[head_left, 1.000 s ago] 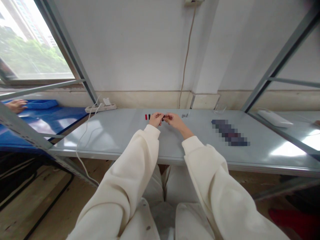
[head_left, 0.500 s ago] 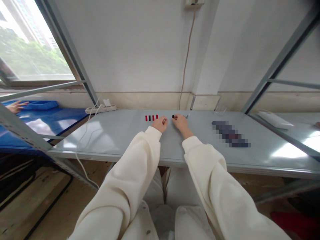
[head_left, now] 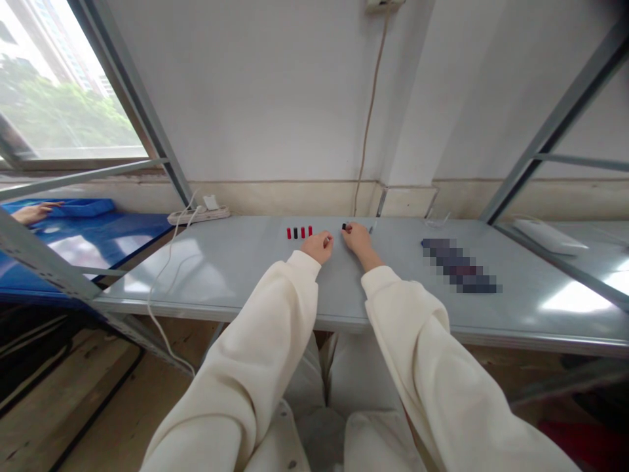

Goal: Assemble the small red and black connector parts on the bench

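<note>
My right hand (head_left: 358, 240) is closed in a pinch on a small black cylinder (head_left: 344, 227), which shows at the fingertips. My left hand (head_left: 317, 246) is just left of it, fingers curled together. Whatever those fingers hold, if anything, is too small to make out. Beyond my left hand a short row of upright cylinders stands on the grey table (head_left: 236, 262): a red cylinder (head_left: 289, 233) at the left end, a black cylinder in the row (head_left: 295, 233), then two more red ones. Behind my right hand lies a small thin item (head_left: 372, 229), partly hidden.
A white power strip (head_left: 199, 215) with a cable lies at the table's back left. A pixelated dark object (head_left: 459, 265) lies on the right. Grey metal posts (head_left: 555, 118) frame both sides. Another person's hand (head_left: 37, 213) is by a blue tray (head_left: 88, 208) at far left.
The view has shifted slightly. Both my hands keep nearly the same place and grip. At far left, the other person's hand has changed its pose a little.
</note>
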Tool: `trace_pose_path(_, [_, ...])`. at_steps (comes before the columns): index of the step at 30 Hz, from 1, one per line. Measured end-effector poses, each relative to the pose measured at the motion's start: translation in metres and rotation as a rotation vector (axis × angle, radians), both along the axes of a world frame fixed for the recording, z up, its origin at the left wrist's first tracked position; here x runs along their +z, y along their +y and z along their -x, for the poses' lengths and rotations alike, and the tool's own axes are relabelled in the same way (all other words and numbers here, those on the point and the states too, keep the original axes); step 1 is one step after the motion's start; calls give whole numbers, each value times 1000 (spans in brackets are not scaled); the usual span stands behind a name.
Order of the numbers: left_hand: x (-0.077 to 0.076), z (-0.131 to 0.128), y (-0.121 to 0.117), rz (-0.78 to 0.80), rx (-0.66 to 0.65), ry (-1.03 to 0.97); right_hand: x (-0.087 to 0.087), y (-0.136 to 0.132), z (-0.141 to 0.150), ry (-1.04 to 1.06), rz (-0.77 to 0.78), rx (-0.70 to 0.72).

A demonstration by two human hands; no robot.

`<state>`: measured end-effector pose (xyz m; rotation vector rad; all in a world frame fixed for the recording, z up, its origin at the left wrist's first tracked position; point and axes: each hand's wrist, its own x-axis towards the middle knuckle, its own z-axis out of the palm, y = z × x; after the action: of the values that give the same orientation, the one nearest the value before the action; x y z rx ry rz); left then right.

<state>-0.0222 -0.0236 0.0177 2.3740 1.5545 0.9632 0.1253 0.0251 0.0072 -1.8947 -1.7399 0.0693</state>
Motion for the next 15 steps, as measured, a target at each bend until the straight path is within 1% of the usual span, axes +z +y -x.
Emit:
trace_pose_path(4, [-1, 0, 1, -20, -10, 4, 0, 0, 0, -21, 19, 6])
trace_pose_path(15, [3, 1, -3, 8, 3, 6, -3, 3, -3, -20, 12, 23])
